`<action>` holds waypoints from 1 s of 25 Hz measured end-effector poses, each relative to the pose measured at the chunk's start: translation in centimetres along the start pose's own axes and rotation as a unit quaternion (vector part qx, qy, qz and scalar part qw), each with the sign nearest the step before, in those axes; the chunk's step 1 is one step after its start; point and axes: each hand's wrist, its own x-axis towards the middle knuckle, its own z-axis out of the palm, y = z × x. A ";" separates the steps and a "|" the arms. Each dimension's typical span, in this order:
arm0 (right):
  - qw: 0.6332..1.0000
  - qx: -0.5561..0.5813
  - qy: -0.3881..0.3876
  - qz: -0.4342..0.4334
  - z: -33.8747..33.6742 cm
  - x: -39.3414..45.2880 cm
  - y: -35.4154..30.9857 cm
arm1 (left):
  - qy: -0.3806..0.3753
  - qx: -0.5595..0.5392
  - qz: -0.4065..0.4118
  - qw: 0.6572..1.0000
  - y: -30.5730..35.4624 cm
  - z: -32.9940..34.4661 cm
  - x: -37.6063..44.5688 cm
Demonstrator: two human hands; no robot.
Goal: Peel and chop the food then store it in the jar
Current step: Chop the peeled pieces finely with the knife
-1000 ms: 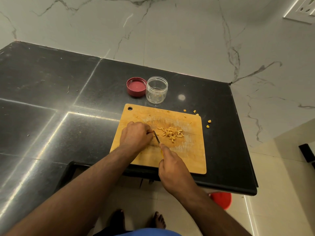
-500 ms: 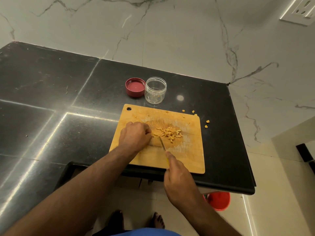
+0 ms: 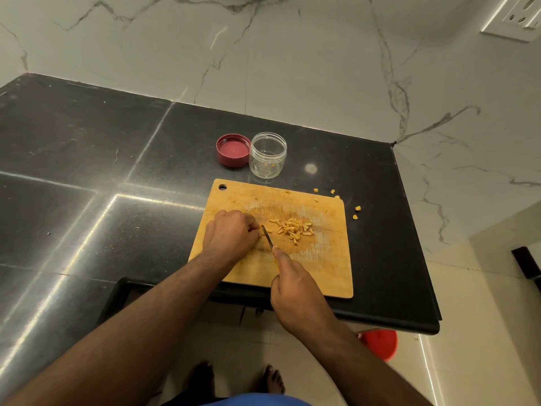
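Now, hands: left hand (image 3: 231,234) curled on something hidden; right hand (image 3: 295,284) grips one thin knife (image 3: 267,236).
Food: pale chopped sticks (image 3: 292,230), heaped on one rectangular wooden board (image 3: 322,265).
Jar: one clear round jar (image 3: 268,155), one red lid (image 3: 233,150), black glossy bench (image 3: 87,171).

Dim warm light, glare streaks on countertop (image 3: 87,200), wide-angle distortion.

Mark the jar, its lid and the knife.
clear jar (image 3: 268,159), head view, on its side wall.
red lid (image 3: 233,150), head view, on its upturned inner face.
knife (image 3: 267,236), head view, on the blade between both hands.
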 end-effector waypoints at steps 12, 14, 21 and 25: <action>0.999 0.039 -0.016 0.016 0.5 -1.9 0.4 | -0.003 -0.004 -0.008 1.000 0.1 0.1 0.2; 0.999 0.029 0.007 0.018 0.1 -2.5 0.8 | -0.007 -0.002 -0.005 1.000 0.0 0.1 0.2; 0.999 0.036 0.013 -0.009 0.5 -1.1 0.5 | -0.001 0.005 0.002 1.000 -0.1 -0.1 -0.2; 1.000 0.016 0.000 -0.002 0.8 0.0 0.1 | -0.003 0.007 -0.002 1.000 0.0 -0.1 0.0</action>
